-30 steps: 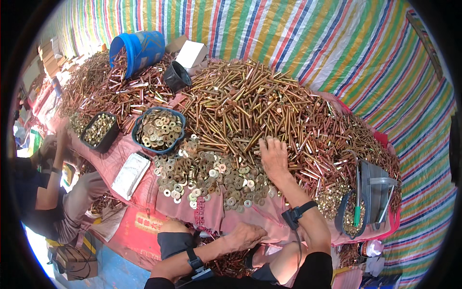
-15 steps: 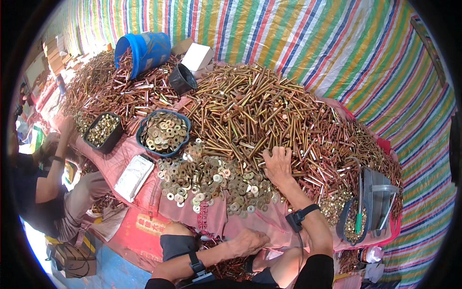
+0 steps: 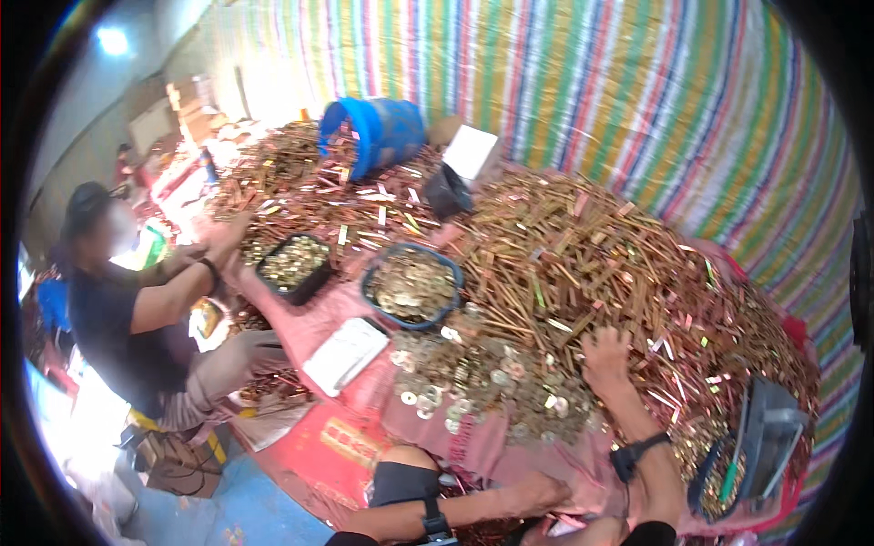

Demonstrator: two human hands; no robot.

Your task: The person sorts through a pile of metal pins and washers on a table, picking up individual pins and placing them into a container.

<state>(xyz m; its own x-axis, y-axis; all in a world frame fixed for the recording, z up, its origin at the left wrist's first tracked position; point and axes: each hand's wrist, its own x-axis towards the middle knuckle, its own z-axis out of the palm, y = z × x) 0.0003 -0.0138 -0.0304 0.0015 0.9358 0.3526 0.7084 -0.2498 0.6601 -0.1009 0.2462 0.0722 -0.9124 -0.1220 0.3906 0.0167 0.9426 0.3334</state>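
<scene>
A large heap of long, brass-coloured metal bolts (image 3: 555, 246) covers the table, blurred in this moment. My right hand (image 3: 605, 359) reaches to the heap's near edge, its fingers somewhat apart and touching the bolts. Just left of that hand lies a spread of flat round washers (image 3: 492, 378). My left hand (image 3: 542, 494) hangs low near the table's front edge, over my lap, with its fingers curled in. Whatever it holds, if anything, is hidden. Both wrists wear black straps.
A blue-rimmed basin (image 3: 411, 320) holds washers; a black tub (image 3: 319, 289) holds nuts. A blue bucket (image 3: 391, 136) lies tipped behind, beside a small black pot (image 3: 446, 191). At right are a grey scoop (image 3: 769, 423) and green-handled tool (image 3: 728, 480). A co-worker (image 3: 137, 309) sits at left.
The view has swung left, so everything sits farther right and more of the co-worker shows. My right hand stays at the bolts' edge; my left hand stays low and curled.
</scene>
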